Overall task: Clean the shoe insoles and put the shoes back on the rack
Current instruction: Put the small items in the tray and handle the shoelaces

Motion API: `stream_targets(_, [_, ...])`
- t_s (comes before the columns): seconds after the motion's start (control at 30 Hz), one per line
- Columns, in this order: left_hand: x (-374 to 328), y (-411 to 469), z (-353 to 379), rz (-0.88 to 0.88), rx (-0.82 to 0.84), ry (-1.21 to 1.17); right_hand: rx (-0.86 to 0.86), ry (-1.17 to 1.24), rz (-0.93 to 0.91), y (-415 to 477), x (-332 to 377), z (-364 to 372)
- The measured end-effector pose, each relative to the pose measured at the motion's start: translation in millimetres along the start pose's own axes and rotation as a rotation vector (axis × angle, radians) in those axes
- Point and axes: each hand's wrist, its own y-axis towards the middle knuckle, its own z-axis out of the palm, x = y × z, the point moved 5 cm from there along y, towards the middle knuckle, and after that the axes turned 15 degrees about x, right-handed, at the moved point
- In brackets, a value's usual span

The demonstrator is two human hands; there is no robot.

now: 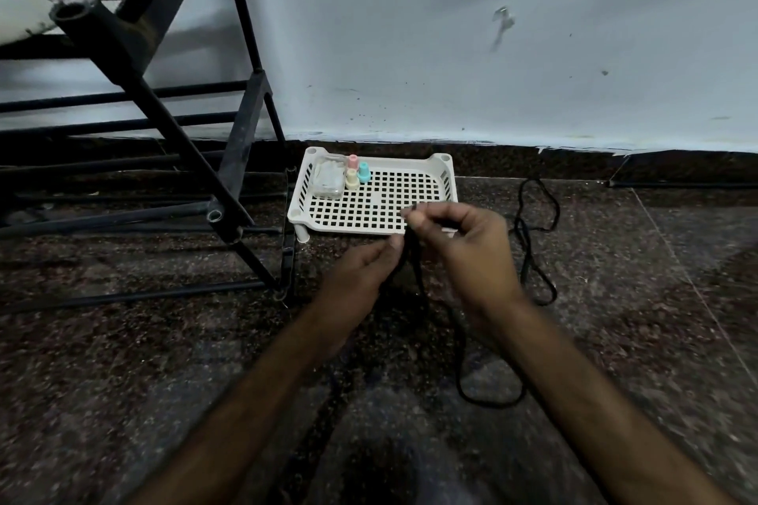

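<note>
Your left hand (pixel 361 271) and right hand (pixel 467 242) sit close together in front of the white tray (pixel 449 176), each pinching the same black lace (pixel 461 340), whose slack loops down onto the floor. A 2nd lace (pixel 537 242) lies loose just to the right. No shoe or insole is in view, not even on the rack (pixel 242 160) at your left, so I judge most of the task still lies ahead.
</note>
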Motion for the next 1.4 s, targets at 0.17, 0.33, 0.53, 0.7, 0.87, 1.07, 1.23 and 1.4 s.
stream_targets(0.17, [-11, 10, -9, -0.063, 0.161, -0.184, -0.265, 0.420, 0.132, 35, 13, -73])
stream_targets(0.33, [0, 15, -48, -0.164, 0.086, -0.010, -0.515, 0.495, 0.094, 54, 5, -153])
stream_targets(0.53, [39, 1, -68, -0.334, 0.015, 0.056, -0.794, 0.459, -0.106, 66, 36, -247])
stream_targets(0.7, [67, -14, -93, -0.490, -0.229, -0.150, -0.818, 0.258, -0.213, 62, 41, -282])
stream_targets(0.87, [55, 19, -53, -0.479, -0.225, -0.417, -0.527, -0.274, -0.200, 64, 10, -192])
stream_targets(1.07, [14, 45, -1, -0.375, -0.138, -0.620, -0.359, -0.543, -0.219, 51, -4, -120])
stream_targets(1.23, [2, 54, 22, -0.258, -0.097, -0.860, -0.107, -0.754, -0.399, 12, 0, -58])
stream_targets(1.4, [8, 45, 29, -0.298, -0.138, -0.835, 0.080, -0.821, -0.546, -26, -14, -18])
